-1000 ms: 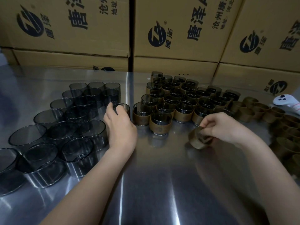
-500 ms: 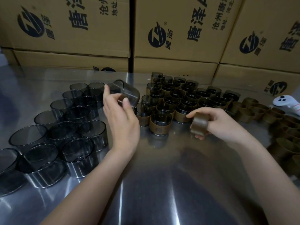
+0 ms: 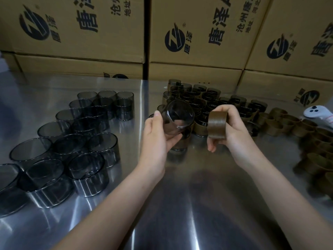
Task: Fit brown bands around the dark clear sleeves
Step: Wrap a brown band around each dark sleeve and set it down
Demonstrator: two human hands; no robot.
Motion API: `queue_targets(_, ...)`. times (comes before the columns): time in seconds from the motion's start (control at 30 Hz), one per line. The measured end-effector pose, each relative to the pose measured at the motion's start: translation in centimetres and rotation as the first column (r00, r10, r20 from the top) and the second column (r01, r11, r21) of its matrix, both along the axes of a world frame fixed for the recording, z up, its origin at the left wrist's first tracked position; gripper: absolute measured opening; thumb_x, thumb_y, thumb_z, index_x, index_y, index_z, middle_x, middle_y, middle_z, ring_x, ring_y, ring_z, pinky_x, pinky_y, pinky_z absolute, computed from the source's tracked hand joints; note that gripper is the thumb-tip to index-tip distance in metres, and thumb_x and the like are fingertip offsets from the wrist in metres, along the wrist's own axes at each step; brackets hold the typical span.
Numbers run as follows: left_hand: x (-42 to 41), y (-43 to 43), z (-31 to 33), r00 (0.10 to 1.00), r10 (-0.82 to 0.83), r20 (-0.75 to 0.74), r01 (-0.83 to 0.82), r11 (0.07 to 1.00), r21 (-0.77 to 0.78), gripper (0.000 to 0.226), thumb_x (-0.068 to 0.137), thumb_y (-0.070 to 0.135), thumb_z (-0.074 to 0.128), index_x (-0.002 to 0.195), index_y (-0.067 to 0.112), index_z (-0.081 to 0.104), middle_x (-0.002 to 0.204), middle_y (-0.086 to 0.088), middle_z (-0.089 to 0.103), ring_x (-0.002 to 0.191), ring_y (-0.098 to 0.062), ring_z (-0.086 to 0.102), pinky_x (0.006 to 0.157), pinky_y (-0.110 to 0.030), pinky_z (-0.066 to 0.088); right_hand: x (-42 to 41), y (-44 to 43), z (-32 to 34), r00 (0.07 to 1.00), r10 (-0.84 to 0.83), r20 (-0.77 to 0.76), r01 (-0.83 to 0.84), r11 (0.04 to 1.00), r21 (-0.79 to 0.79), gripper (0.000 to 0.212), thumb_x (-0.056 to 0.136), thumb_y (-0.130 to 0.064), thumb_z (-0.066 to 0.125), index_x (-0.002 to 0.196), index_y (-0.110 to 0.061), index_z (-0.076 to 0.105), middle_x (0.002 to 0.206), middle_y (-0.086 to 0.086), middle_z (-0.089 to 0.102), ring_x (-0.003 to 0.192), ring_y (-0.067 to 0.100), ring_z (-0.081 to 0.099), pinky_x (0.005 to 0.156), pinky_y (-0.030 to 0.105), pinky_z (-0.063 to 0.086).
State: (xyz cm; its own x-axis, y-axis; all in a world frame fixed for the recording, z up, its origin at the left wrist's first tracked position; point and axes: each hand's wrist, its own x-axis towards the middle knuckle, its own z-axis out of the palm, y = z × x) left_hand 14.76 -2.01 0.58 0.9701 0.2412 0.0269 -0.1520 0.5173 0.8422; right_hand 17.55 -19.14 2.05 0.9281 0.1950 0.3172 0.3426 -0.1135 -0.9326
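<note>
My left hand [image 3: 158,139] holds a dark clear sleeve [image 3: 175,118] tilted in the air, its open end facing right. My right hand [image 3: 232,129] grips a brown band [image 3: 217,125] a short way to the right of that sleeve, the two apart. Several bare dark sleeves [image 3: 72,141] stand in a cluster on the left of the metal table [image 3: 180,204]. Behind my hands stand several sleeves with brown bands fitted [image 3: 207,105]. Loose brown bands [image 3: 297,130] lie in a pile at the right.
Stacked cardboard boxes [image 3: 189,33] wall off the back of the table. A white controller [image 3: 319,115] lies at the far right edge near the loose bands.
My left hand lifted a sleeve out of the left cluster and carried it right toward the centre. My right hand raised the brown band off the table and brought it up beside the sleeve.
</note>
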Motion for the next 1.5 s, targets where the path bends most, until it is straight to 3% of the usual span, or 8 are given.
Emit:
queue_targets(0.17,-0.2,-0.6,0.0,0.992,-0.124,-0.031,0.12,0.988,-0.096,0.039,0.108,0.037,0.034,0.124,0.007,0.051,0.11,-0.022,0.071,0.093,-0.033,0.074,0.076,-0.038,0.062,-0.7,0.4,0.0,0.993,-0.009,0.122,-0.004,0.995,0.104,0.025,0.099,-0.004,0.048,0.096,-0.025,0.06,0.071,0.0,0.064,0.049,0.028,0.059,0.043,0.036,0.048)
queue_targets(0.43,-0.2,-0.4,-0.8,0.994,-0.108,-0.002,0.107,0.981,0.164,0.041,0.105,0.041,0.037,0.121,0.007,0.052,0.114,-0.014,0.07,0.076,-0.028,0.076,0.062,-0.032,0.06,-1.7,2.1,-0.7,0.96,-0.127,0.251,0.112,0.991,0.077,0.028,0.1,-0.009,0.049,0.107,-0.024,0.07,0.096,0.001,0.069,0.08,0.017,0.068,0.049,0.03,0.055)
queue_targets(0.57,-0.4,-0.5,-1.0,0.995,-0.091,0.037,0.077,0.955,0.285,0.033,0.103,0.046,0.039,0.106,0.013,0.046,0.111,-0.015,0.069,0.077,-0.029,0.075,0.065,-0.037,0.062,-1.8,2.3,-1.0,0.914,-0.206,0.351,0.207,0.978,0.036,0.023,0.099,-0.011,0.053,0.109,-0.022,0.069,0.108,-0.007,0.069,0.105,0.009,0.065,0.074,0.038,0.06)
queue_targets(0.7,-0.8,-0.4,-0.9,0.984,-0.132,0.122,0.084,0.938,0.337,0.014,0.104,0.043,0.038,0.112,0.032,0.04,0.113,-0.014,0.067,0.08,-0.03,0.075,0.064,-0.038,0.063,-1.9,2.7,-1.2,0.889,-0.236,0.392,0.254,0.967,0.004,0.024,0.095,-0.021,0.05,0.105,-0.036,0.067,0.099,-0.022,0.07,0.102,0.001,0.065,0.084,0.019,0.052)
queue_targets(0.93,-1.5,-0.7,-0.7,0.965,-0.256,0.051,0.215,0.891,0.399,0.059,0.078,0.078,0.045,0.123,0.041,0.054,0.117,-0.002,0.066,0.097,-0.025,0.072,0.077,-0.039,0.062,-1.7,2.9,-1.3,0.805,-0.271,0.528,0.344,0.938,-0.043,0.026,0.095,-0.011,0.051,0.103,-0.031,0.065,0.091,-0.033,0.063,0.095,-0.012,0.061,0.081,0.004,0.042)
queue_targets(1.13,-1.5,-0.6,-0.6,0.967,-0.244,0.067,0.189,0.873,0.45,0.066,0.058,0.06,0.076,0.117,0.041,0.055,0.103,0.016,0.068,0.107,-0.022,0.068,0.092,-0.048,0.057,-1.6,3.1,-1.5,0.768,-0.28,0.576,0.379,0.923,-0.058,0.023,0.094,-0.01,0.052,0.104,-0.021,0.07,0.094,-0.02,0.065,0.092,-0.003,0.063,0.082,0.017,0.05)
queue_targets(1.27,-1.5,-0.6,-0.5,0.969,-0.239,0.063,0.188,0.879,0.437,0.054,0.068,0.044,0.077,0.117,0.033,0.056,0.1,0.002,0.069,0.088,-0.028,0.073,0.081,-0.05,0.061,-1.6,3.0,-1.6,0.761,-0.274,0.588,0.402,0.911,-0.096,0.024,0.093,-0.008,0.053,0.107,-0.008,0.073,0.099,-0.003,0.07,0.096,0.007,0.066,0.085,0.022,0.053)
queue_targets(1.5,-1.1,0.0,-0.5,0.961,-0.262,0.088,0.198,0.875,0.441,0.035,0.074,0.029,0.067,0.108,0.028,0.058,0.108,-0.019,0.066,0.063,-0.025,0.07,0.063,-0.04,0.063,-1.3,2.5,-1.4,0.85,-0.222,0.477,0.293,0.953,-0.079,0.024,0.094,-0.014,0.056,0.112,-0.014,0.072,0.105,0.0,0.071,0.098,0.012,0.068,0.081,0.038,0.058)
